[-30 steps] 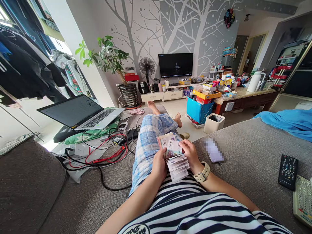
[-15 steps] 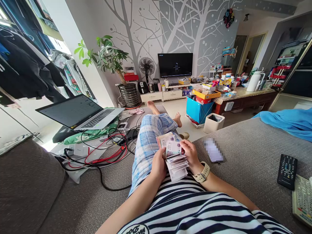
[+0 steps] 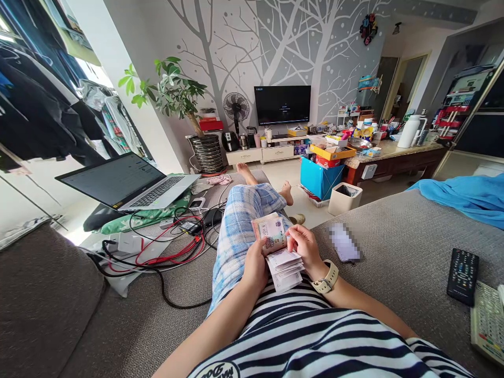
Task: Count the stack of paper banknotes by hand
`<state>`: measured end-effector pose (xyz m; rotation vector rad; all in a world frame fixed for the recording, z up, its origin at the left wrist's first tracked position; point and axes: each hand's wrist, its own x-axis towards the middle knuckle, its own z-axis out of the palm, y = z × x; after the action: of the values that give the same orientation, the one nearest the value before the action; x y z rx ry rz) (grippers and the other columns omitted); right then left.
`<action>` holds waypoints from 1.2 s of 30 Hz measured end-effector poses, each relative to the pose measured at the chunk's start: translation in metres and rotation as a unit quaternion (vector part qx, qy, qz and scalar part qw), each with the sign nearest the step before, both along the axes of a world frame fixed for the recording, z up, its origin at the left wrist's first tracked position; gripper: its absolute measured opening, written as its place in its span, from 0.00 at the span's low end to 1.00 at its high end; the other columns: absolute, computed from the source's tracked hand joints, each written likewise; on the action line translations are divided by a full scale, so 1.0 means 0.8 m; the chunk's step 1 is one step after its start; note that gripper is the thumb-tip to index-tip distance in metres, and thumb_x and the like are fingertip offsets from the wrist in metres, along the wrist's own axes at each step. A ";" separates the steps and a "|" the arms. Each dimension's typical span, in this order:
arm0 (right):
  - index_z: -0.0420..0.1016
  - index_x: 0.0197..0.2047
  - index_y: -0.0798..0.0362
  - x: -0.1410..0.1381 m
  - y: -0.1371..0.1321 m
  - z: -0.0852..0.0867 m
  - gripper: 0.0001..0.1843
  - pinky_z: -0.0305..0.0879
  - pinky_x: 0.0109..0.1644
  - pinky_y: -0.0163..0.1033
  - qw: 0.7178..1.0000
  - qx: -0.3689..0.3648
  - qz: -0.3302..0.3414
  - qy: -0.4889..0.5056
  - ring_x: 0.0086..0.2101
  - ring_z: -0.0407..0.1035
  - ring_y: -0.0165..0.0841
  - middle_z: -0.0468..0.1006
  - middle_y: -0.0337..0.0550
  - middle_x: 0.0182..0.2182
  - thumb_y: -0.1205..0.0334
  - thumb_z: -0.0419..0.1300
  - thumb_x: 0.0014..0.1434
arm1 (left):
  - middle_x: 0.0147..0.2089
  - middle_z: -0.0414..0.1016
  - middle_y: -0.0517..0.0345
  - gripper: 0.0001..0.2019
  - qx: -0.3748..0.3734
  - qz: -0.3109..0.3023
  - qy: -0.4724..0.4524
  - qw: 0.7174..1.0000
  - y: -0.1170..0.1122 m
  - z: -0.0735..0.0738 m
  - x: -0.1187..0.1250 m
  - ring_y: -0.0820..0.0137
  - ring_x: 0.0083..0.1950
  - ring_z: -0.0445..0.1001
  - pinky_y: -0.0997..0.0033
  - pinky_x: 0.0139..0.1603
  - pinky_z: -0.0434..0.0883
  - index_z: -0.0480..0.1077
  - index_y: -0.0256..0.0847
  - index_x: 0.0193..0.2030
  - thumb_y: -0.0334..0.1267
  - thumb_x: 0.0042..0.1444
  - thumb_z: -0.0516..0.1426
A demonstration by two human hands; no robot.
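Note:
A stack of banknotes (image 3: 271,233) lies above my lap, the top one showing a 5. My left hand (image 3: 255,265) is closed round its left side, thumb on top. Several more banknotes (image 3: 284,270) fold down from the stack towards my striped shirt, fanned out. At the stack's right edge is my right hand (image 3: 305,247), its fingers curled and pinched against the notes; the fingertips' exact grip is partly hidden. A pale watch sits on the right wrist.
A phone (image 3: 345,244) with a blurred screen lies on the sofa to my right, a black remote (image 3: 463,276) and a keyboard-like device (image 3: 488,320) farther right. On my left are an opened laptop (image 3: 129,181) and tangled cables (image 3: 181,252). A bin (image 3: 345,199) stands ahead.
The note that my right hand held by its upper corner has folded down towards me, uncovering the note marked 5. My right fingers have shifted slightly left; my left hand keeps its hold.

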<state>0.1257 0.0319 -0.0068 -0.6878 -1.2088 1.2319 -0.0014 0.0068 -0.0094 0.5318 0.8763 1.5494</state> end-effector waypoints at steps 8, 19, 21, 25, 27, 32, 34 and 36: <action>0.67 0.27 0.52 0.000 0.004 0.000 0.15 0.54 0.25 0.33 1.000 0.010 -0.017 0.008 0.18 0.57 0.26 0.63 0.30 0.15 0.51 0.63 0.54 | 0.38 0.81 0.49 0.16 0.004 -0.011 0.018 1.000 -0.004 0.007 0.001 0.62 0.37 0.78 0.61 0.44 0.73 0.75 0.34 0.41 0.39 0.45 0.62; 0.65 0.27 0.51 -0.002 0.008 -0.004 0.15 0.54 0.25 0.35 0.998 -0.036 -0.057 -0.003 0.21 0.57 0.28 0.63 0.32 0.19 0.50 0.64 0.50 | 0.34 0.80 0.54 0.14 -0.002 -0.018 0.032 0.999 -0.006 0.009 0.000 0.68 0.30 0.75 0.67 0.37 0.71 0.75 0.37 0.36 0.36 0.40 0.65; 0.65 0.24 0.51 -0.002 0.006 -0.002 0.16 0.54 0.26 0.35 0.998 -0.028 -0.061 -0.019 0.21 0.56 0.28 0.62 0.33 0.18 0.50 0.63 0.51 | 0.34 0.80 0.54 0.14 -0.001 -0.013 0.033 0.999 -0.006 0.009 0.001 0.68 0.31 0.75 0.67 0.38 0.71 0.75 0.37 0.36 0.35 0.40 0.64; 0.65 0.23 0.51 -0.001 0.005 -0.002 0.16 0.53 0.26 0.35 0.997 -0.011 -0.066 -0.027 0.21 0.56 0.28 0.62 0.32 0.18 0.51 0.62 0.53 | 0.35 0.80 0.52 0.14 -0.001 0.000 0.019 1.000 -0.005 0.010 0.002 0.65 0.34 0.77 0.64 0.40 0.72 0.75 0.36 0.38 0.37 0.42 0.63; 0.65 0.24 0.51 -0.001 0.005 -0.002 0.16 0.52 0.26 0.35 0.998 -0.006 -0.064 -0.029 0.21 0.55 0.27 0.62 0.32 0.18 0.51 0.62 0.53 | 0.36 0.80 0.51 0.15 0.002 -0.002 0.008 1.000 -0.003 0.008 0.001 0.64 0.35 0.78 0.63 0.42 0.72 0.75 0.35 0.39 0.39 0.44 0.62; 0.66 0.24 0.52 0.001 0.001 -0.001 0.16 0.52 0.26 0.35 0.998 0.006 -0.055 -0.031 0.22 0.56 0.28 0.62 0.33 0.19 0.50 0.61 0.56 | 0.37 0.80 0.50 0.17 0.004 0.003 0.010 1.000 0.001 0.000 -0.001 0.65 0.35 0.77 0.65 0.42 0.72 0.75 0.32 0.40 0.41 0.45 0.62; 0.65 0.24 0.52 0.001 0.000 0.000 0.17 0.52 0.26 0.35 0.998 0.006 -0.051 -0.025 0.22 0.55 0.27 0.62 0.33 0.19 0.50 0.61 0.56 | 0.37 0.80 0.51 0.16 0.005 0.005 0.011 1.000 0.001 -0.001 -0.001 0.65 0.35 0.77 0.65 0.42 0.71 0.75 0.33 0.39 0.41 0.45 0.62; 0.64 0.23 0.52 0.002 -0.002 0.002 0.18 0.51 0.25 0.35 0.999 0.005 -0.046 -0.017 0.21 0.54 0.27 0.61 0.32 0.18 0.50 0.61 0.56 | 0.36 0.80 0.51 0.15 0.004 0.008 0.010 1.000 0.001 -0.001 0.000 0.65 0.35 0.76 0.65 0.42 0.71 0.74 0.33 0.39 0.41 0.45 0.63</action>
<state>0.1269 0.0305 -0.0054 -0.7519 -1.1977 1.1399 -0.0017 0.0073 -0.0100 0.5481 0.8912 1.5662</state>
